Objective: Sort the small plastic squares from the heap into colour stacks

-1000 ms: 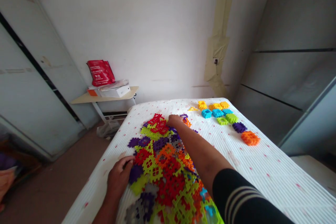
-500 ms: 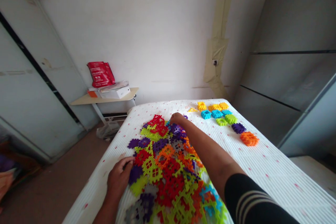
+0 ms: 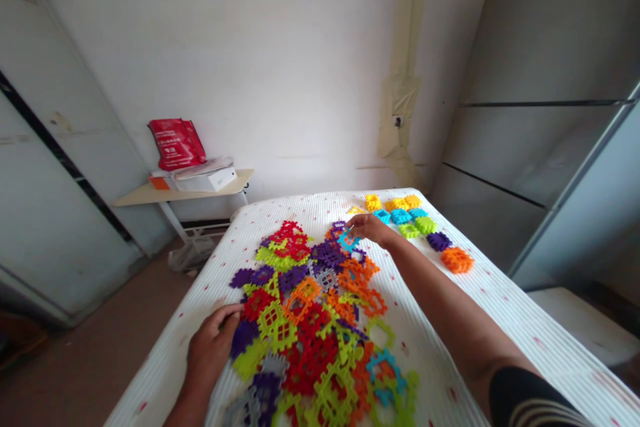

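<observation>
A heap of flat plastic interlocking tiles in red, lime, orange, purple and blue covers the near half of a white bed. My right hand reaches over the heap's far edge, its fingers pinched on a blue tile. At the heap's left edge my left hand rests on the sheet, fingers curled against a purple tile and a red one. Sorted small stacks of tiles in yellow, blue, green, purple and orange lie at the far right of the bed.
A low beige side table by the wall carries a red bag and a white box. A grey wardrobe stands on the left, grey panels on the right. Brown floor lies left of the bed.
My right hand has moved right, from the red tiles at the heap's far end to its far right edge, and now pinches a blue tile. The view shifted right. My left hand stayed put.
</observation>
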`<state>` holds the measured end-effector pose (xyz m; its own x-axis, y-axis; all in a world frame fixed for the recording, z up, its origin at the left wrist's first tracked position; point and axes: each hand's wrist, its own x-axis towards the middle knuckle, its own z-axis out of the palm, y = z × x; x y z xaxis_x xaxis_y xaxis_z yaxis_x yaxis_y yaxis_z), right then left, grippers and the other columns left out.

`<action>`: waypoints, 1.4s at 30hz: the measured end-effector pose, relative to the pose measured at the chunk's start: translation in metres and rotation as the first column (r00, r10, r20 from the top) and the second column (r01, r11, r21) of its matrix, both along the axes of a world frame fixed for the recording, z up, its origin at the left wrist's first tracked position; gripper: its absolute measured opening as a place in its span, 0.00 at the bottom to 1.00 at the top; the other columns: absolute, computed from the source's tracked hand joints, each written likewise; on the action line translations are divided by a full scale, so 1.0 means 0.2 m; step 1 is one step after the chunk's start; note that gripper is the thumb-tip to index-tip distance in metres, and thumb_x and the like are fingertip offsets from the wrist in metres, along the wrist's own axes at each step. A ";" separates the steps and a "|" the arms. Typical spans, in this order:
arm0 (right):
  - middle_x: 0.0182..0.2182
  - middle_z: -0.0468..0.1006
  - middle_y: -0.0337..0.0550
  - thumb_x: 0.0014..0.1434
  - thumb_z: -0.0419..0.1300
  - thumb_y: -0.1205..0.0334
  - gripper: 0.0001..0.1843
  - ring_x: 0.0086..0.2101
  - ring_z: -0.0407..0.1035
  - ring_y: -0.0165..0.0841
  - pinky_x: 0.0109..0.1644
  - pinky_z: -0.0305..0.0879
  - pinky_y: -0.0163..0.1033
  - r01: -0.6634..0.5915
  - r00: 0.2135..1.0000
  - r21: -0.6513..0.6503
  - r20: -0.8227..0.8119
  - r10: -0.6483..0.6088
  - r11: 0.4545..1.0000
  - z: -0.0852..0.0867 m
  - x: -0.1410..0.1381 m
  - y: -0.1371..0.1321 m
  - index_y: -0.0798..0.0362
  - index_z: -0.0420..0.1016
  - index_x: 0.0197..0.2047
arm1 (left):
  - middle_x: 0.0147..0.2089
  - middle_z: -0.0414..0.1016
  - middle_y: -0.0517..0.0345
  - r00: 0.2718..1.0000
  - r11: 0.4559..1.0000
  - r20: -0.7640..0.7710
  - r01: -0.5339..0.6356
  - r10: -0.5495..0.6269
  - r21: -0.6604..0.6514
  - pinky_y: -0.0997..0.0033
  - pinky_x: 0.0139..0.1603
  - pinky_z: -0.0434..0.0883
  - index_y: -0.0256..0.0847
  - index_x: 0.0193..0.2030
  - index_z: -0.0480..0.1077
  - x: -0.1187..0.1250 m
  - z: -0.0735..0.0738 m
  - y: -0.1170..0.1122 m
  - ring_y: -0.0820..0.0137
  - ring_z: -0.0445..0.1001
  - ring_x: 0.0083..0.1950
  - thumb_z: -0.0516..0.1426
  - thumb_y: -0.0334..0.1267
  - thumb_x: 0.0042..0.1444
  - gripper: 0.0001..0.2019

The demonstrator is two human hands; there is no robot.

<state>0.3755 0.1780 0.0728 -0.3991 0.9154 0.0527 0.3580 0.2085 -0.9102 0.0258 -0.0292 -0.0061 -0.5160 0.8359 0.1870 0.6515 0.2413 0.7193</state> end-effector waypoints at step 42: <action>0.39 0.77 0.54 0.57 0.54 0.47 0.21 0.41 0.72 0.43 0.38 0.64 0.39 0.314 0.422 0.375 0.768 -0.482 0.872 -0.12 0.33 -0.27 0.55 0.70 0.45 | 0.46 0.78 0.56 1.000 1.000 -0.009 0.020 -0.020 0.015 0.61 0.55 0.66 0.45 0.34 0.76 -0.03 -0.02 0.02 0.57 0.72 0.51 0.51 0.53 0.44 0.19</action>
